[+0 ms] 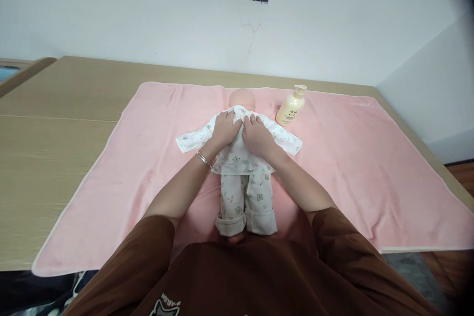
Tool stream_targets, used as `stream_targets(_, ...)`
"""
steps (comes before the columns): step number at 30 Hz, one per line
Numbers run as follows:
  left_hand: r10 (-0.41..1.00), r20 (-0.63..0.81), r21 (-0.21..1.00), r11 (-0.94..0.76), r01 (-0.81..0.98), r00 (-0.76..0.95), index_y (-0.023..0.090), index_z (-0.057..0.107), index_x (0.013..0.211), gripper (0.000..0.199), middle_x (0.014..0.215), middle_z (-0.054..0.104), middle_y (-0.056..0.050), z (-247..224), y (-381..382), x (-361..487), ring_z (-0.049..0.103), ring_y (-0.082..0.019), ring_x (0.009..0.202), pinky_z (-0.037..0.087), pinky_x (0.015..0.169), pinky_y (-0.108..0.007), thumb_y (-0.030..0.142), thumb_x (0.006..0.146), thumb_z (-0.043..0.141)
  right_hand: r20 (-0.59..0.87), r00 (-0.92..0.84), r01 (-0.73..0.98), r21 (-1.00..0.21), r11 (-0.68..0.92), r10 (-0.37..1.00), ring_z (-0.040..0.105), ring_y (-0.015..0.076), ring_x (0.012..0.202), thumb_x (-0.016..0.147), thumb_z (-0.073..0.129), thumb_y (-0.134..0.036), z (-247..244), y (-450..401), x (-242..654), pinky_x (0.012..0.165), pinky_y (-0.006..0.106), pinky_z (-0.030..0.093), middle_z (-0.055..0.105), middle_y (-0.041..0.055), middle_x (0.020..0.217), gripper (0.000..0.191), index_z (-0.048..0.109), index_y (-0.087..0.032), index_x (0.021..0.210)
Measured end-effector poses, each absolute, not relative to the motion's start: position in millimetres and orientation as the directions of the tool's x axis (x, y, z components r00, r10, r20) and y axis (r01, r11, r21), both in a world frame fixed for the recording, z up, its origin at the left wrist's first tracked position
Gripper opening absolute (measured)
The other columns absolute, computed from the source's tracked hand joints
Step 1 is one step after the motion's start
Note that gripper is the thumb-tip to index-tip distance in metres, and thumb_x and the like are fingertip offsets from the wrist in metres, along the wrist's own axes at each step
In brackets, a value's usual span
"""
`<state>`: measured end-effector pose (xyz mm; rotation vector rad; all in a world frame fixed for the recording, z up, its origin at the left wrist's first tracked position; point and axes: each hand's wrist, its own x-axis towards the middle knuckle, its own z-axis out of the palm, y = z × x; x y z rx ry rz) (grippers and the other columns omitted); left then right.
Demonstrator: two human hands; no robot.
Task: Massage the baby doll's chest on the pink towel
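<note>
A baby doll [242, 98] lies lengthwise before me, bald head at the far end, feet toward my body. It wears a white printed shirt [242, 160] and matching trousers [259, 200] with turned-up cuffs. My left hand [225, 129] rests on the upper part of the shirt, fingers spread over the cloth. Beside it, my right hand [256, 134] lies on the other side of the upper shirt, also with fingers apart. The thumbs nearly meet at the middle. Both shirt sleeves stretch out sideways. Which way the doll faces I cannot tell.
A pink blanket [351, 173] covers much of the wooden table [44, 158]. Right of the doll's head stands a pale yellow pump bottle [291, 108], close to a sleeve. Behind the table is a white wall [185, 29].
</note>
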<state>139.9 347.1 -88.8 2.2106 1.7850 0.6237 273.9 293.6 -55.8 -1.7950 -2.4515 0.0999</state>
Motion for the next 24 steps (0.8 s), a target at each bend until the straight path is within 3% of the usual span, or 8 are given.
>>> stream_targets(4, 0.956, 0.275, 0.421, -0.213, 0.882, 0.099, 0.004, 0.055, 0.139, 0.050, 0.142, 0.061, -0.025, -91.3, 327.9, 151.3, 0.052, -0.038, 0.139, 0.035, 0.122, -0.055, 0.032, 0.100, 0.040, 0.087, -0.350, 0.923, -0.135, 0.360, 0.932, 0.042, 0.0360, 0.148, 0.101, 0.025, -0.013, -54.5, 302.1, 280.9, 0.125, 0.049, 0.031, 0.050, 0.0283, 0.154, 0.055, 0.044, 0.007, 0.149)
stream_targets(8, 0.943, 0.318, 0.358, -0.217, 0.908, 0.100, -0.004, 0.045, 0.147, 0.057, 0.154, 0.047, -0.032, -89.7, 300.9, 168.1, 0.039, -0.042, 0.151, 0.027, 0.126, -0.057, 0.030, 0.102, 0.038, 0.094, -0.222, 0.935, -0.263, 0.240, 0.970, 0.051, 0.0341, 0.139, 0.104, 0.030, -0.024, -57.8, 325.1, 294.5, 0.120, 0.044, 0.038, 0.059, 0.0250, 0.146, 0.050, 0.055, 0.002, 0.138)
stream_targets(11, 0.950, 0.287, 0.347, -0.224, 0.911, 0.125, -0.005, 0.044, 0.148, 0.058, 0.154, 0.048, -0.032, -86.0, 302.7, 166.4, 0.040, -0.040, 0.150, 0.028, 0.126, -0.055, 0.027, 0.099, 0.041, 0.088, -0.188, 0.947, -0.248, 0.204, 0.978, 0.046, 0.0365, 0.145, 0.106, 0.032, -0.030, -61.0, 329.0, 296.6, 0.122, 0.047, 0.035, 0.052, 0.0262, 0.152, 0.053, 0.051, 0.003, 0.143)
stream_targets(16, 0.960, 0.218, 0.433, -0.255, 0.865, 0.173, 0.003, 0.058, 0.138, 0.052, 0.139, 0.063, -0.025, -84.8, 336.7, 141.5, 0.056, -0.036, 0.135, 0.042, 0.118, -0.050, 0.032, 0.097, 0.044, 0.095, -0.184, 0.973, -0.121, 0.195, 0.978, 0.043, 0.0416, 0.147, 0.108, 0.031, -0.030, -59.1, 302.7, 279.6, 0.120, 0.055, 0.034, 0.044, 0.0301, 0.158, 0.060, 0.034, 0.001, 0.159)
stream_targets(20, 0.962, 0.222, 0.497, -0.254, 0.830, 0.161, 0.010, 0.059, 0.138, 0.051, 0.138, 0.066, -0.020, -91.0, 349.4, 132.6, 0.058, -0.034, 0.132, 0.045, 0.115, -0.050, 0.037, 0.098, 0.042, 0.118, -0.178, 0.976, -0.105, 0.191, 0.977, 0.045, 0.0414, 0.145, 0.107, 0.033, -0.029, -57.7, 290.1, 270.9, 0.118, 0.054, 0.037, 0.046, 0.0306, 0.157, 0.058, 0.036, 0.000, 0.158)
stream_targets(24, 0.958, 0.252, 0.484, -0.246, 0.840, 0.135, 0.008, 0.058, 0.139, 0.053, 0.138, 0.065, -0.022, -96.0, 348.0, 135.8, 0.057, -0.034, 0.133, 0.042, 0.117, -0.049, 0.037, 0.098, 0.042, 0.163, -0.204, 0.962, -0.150, 0.229, 0.965, 0.049, 0.0391, 0.141, 0.108, 0.033, -0.031, -62.2, 302.1, 276.9, 0.118, 0.051, 0.037, 0.055, 0.0277, 0.149, 0.055, 0.043, -0.001, 0.154)
